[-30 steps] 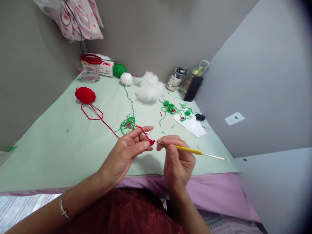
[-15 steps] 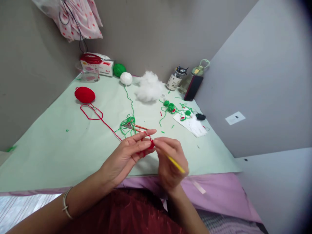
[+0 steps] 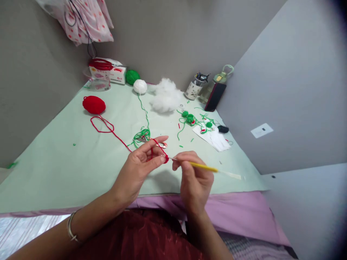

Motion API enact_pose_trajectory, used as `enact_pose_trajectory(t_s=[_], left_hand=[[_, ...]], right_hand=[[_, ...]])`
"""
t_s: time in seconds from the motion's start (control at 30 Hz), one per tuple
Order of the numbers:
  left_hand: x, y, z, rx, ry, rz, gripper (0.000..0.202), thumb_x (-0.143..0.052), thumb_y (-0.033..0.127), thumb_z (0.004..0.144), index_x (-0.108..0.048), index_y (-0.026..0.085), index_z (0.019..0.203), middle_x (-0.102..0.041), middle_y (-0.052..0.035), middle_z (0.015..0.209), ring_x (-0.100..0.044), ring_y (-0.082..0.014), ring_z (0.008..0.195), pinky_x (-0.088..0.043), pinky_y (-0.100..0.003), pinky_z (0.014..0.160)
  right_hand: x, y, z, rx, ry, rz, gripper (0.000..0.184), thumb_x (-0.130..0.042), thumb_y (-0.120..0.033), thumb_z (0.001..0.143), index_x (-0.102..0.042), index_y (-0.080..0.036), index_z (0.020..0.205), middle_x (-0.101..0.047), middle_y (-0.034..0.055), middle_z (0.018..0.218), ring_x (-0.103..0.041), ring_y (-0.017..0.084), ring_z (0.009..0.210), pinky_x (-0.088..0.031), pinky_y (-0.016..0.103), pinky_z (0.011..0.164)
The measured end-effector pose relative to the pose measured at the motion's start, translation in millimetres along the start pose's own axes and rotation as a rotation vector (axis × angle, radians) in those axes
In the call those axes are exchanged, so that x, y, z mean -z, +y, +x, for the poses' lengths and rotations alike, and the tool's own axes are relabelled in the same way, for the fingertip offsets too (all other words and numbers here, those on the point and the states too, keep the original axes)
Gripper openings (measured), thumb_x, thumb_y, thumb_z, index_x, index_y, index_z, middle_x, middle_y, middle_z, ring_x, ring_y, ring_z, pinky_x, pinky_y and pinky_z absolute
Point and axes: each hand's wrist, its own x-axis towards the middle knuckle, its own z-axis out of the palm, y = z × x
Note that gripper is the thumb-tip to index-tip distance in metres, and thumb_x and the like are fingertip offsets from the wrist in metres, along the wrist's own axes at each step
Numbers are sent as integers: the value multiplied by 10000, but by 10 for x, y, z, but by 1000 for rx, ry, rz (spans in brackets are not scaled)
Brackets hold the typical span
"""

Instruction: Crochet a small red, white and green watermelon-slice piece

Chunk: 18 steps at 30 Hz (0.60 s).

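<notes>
My left hand pinches a small red crochet piece between thumb and fingers, with red yarn looped over the index finger. That strand runs back across the pale green table to a red yarn ball. My right hand is closed round a yellow-handled crochet hook, whose metal tip meets the red piece. Both hands hover over the table's near edge.
Green yarn scraps and scissors lie just beyond my hands. Farther back are a white yarn ball, a green ball, white stuffing, small green pieces, white paper, a jar, a bottle and a box.
Half a second ago the hook handle pointed down toward me with the hands pressed together; now it has swung out to the right and the hands sit slightly apart.
</notes>
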Motion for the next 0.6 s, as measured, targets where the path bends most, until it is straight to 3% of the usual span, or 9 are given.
enact_pose_trajectory(t_s=[0.07, 0.17, 0.27, 0.43, 0.5, 0.6], left_hand=[[-40, -29, -32, -17, 14, -6, 441, -858, 229, 850, -770, 315, 1273, -688, 44, 838, -625, -110, 873, -482, -227, 904], [-54, -39, -40, 155, -12, -131, 478, -865, 257, 834, -756, 239, 1299, -704, 9, 862, -624, -114, 841, -499, -213, 825], [-4, -1, 10, 306, -42, -251, 457, -853, 217, 808, -781, 154, 1255, -686, -15, 872, -598, -93, 742, -512, -208, 754], [41, 33, 55, 192, -9, -177, 355, -811, 182, 844, -807, 174, 1199, -666, 3, 850, -602, -88, 738, -519, -209, 791], [12, 8, 24, 95, 4, -90, 374, -820, 191, 853, -795, 220, 1225, -646, 28, 807, -604, -94, 766, -507, -203, 808], [-37, -42, -38, 4, -5, -24, 465, -845, 194, 847, -754, 284, 1294, -673, 38, 849, -627, -115, 861, -504, -229, 886]], right_hand=[[-42, 73, -71, 217, 32, -256, 295, -664, -107, 971, -787, -304, 1153, -740, 47, 983, -709, 183, 881, -591, 337, 732], [-68, 148, -118, 415, 58, -405, 389, -667, -71, 958, -760, -321, 1242, -753, 65, 1066, -720, 198, 929, -609, 350, 740], [-27, 114, -61, 279, 49, -252, 292, -609, -92, 992, -766, -274, 1158, -747, 45, 932, -697, 181, 829, -587, 342, 708], [26, -33, 65, -99, 86, 154, 208, -564, -198, 1035, -756, -243, 969, -683, 7, 822, -602, 128, 655, -522, 298, 629], [-4, -54, 63, -104, 37, 137, 204, -576, -198, 1031, -761, -251, 965, -688, 6, 822, -626, 133, 688, -543, 299, 656], [-70, -40, 6, 133, 8, -172, 222, -654, -133, 982, -794, -283, 1068, -757, 44, 963, -718, 178, 884, -604, 342, 779]])
